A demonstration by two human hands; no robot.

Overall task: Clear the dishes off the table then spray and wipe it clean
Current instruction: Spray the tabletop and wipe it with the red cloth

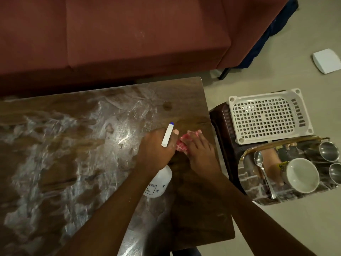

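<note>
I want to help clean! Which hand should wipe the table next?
Right. The right hand already rests on the cloth on the table; the left hand is busy gripping the spray bottle.

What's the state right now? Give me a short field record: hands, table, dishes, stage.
left hand: gripping the spray bottle, nozzle pointing away over the table
right hand: on the red checked cloth lying on the table
table: no dishes in view, streaky wet sheen across most of the top
dishes: spoon, white bowl and two steel cups on the tray beside the table
stage: cleared; spraying and wiping
</note>
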